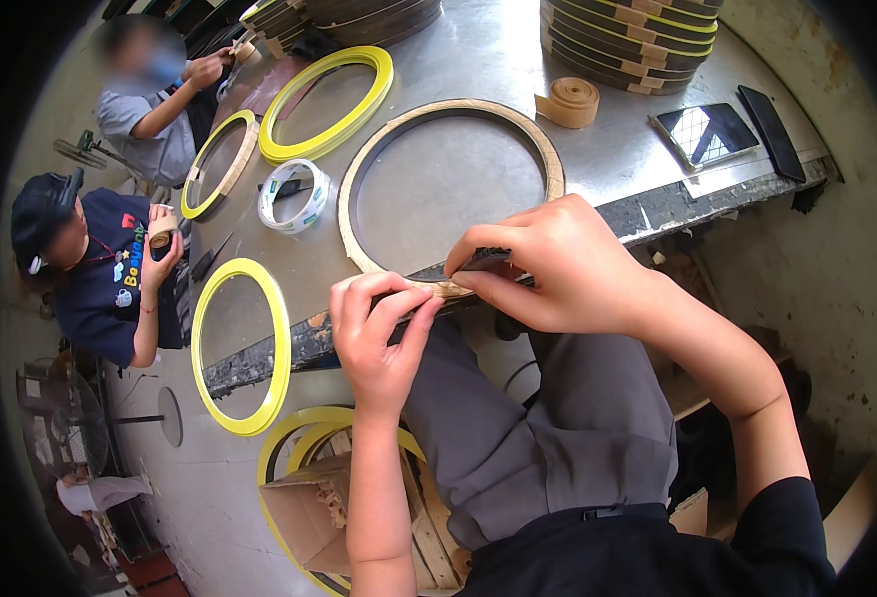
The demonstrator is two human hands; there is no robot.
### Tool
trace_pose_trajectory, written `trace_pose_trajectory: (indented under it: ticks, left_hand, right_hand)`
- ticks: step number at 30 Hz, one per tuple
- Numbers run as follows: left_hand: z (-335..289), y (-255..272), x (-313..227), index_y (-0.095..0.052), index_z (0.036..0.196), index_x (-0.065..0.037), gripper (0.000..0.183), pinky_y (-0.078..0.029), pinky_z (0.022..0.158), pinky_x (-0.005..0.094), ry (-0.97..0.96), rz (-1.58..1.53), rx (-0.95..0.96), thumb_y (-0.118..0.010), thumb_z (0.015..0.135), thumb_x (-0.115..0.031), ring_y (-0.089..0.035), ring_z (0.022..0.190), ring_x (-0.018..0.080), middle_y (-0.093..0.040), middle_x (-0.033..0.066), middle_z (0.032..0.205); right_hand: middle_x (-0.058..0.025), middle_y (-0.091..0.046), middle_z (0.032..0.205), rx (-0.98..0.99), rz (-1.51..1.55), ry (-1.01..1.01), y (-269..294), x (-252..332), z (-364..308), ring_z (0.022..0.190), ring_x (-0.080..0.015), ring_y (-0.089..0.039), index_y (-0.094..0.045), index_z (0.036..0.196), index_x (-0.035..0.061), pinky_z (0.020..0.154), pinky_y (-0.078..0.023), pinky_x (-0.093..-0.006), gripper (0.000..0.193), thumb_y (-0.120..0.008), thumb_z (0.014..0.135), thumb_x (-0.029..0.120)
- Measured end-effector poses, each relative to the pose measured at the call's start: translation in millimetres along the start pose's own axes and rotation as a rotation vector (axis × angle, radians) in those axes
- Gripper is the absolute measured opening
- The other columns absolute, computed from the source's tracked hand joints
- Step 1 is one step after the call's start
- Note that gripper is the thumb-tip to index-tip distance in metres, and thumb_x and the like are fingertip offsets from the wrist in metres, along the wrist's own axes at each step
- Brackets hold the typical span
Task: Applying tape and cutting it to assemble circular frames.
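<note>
A dark ring wrapped in tan paper tape lies at the table's near edge, its inner wall dark grey. My left hand pinches the ring's near rim between thumb and fingers. Just to the right, my right hand is closed around a small black tool; its tip and exact kind are hidden by the fingers. The fingertips of both hands nearly meet at the taped rim. Beyond the ring's far right side stands a roll of tan paper tape, its loose end sticking out.
Stacked rings stand at the back. Yellow rings and a white tape roll lie left; another yellow ring overhangs the edge. A phone lies right. Two people work at left. A cardboard box sits below.
</note>
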State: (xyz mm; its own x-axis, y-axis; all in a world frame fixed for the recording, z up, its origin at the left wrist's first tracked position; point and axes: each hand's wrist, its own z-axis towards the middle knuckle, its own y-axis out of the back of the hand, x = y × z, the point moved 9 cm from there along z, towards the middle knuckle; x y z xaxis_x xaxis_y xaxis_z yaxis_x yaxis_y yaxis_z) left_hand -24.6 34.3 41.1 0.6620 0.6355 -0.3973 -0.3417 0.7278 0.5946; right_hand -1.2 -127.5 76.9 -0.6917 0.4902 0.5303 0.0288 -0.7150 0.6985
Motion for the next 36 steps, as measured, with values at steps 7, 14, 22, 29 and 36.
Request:
trace_pose_trajectory:
  ticks: [7,14,22,29,36]
  left_hand:
    - [2,0,2,-0.071,0.09,-0.007,0.019,-0.047,0.082,0.0343,-0.004,0.006,-0.006,-0.083,0.076,-0.004,-0.057,0.093,0.0234,-0.064,0.0045,0.095]
    - [2,2,-1,-0.072,0.09,-0.01,0.024,-0.049,0.081,0.0392,0.0,0.024,-0.006,-0.085,0.071,-0.006,-0.058,0.093,0.0269,-0.064,0.0033,0.094]
    - [6,3,-5,-0.074,0.094,-0.011,0.024,-0.048,0.08,0.0377,-0.001,0.025,-0.006,-0.085,0.073,-0.008,-0.058,0.091,0.0253,-0.064,0.0022,0.094]
    - [10,5,-18,-0.075,0.098,-0.012,0.023,-0.047,0.087,0.0393,-0.143,0.149,0.082,-0.083,0.076,-0.011,-0.058,0.095,0.0249,-0.062,0.0019,0.093]
    - [27,-1,-24,-0.073,0.102,-0.008,0.027,-0.047,0.089,0.0409,-0.194,0.02,0.289,-0.08,0.078,-0.015,-0.062,0.097,0.0258,-0.068,0.0036,0.1]
  right_hand:
    - [-0.0037,-0.068,0.068,-0.001,-0.063,0.04,-1,3,4,0.06,-0.0216,-0.069,-0.069,0.095,0.0121,0.052,-0.05,-0.032,0.012,-0.075,0.086,0.017]
    - [-0.0076,-0.063,0.065,0.045,-0.169,0.153,-6,25,6,0.062,-0.0293,-0.067,-0.059,0.078,0.0074,0.053,-0.052,-0.0415,0.017,-0.069,0.083,0.019]
    - [-0.0091,-0.064,0.064,0.03,-0.099,0.133,5,20,9,0.061,-0.0306,-0.066,-0.066,0.087,0.0086,0.053,-0.05,-0.0406,0.014,-0.07,0.087,0.022]
    - [-0.0109,-0.062,0.06,-0.211,-0.283,-0.195,80,-6,3,0.055,-0.0332,-0.064,-0.068,0.083,0.0069,0.052,-0.049,-0.0424,0.021,-0.071,0.09,0.027]
    - [-0.0145,-0.07,0.073,0.198,-0.825,-0.677,109,-116,-18,0.074,-0.035,-0.07,-0.075,0.082,0.0066,0.067,-0.055,-0.0452,0.032,-0.065,0.091,0.035]
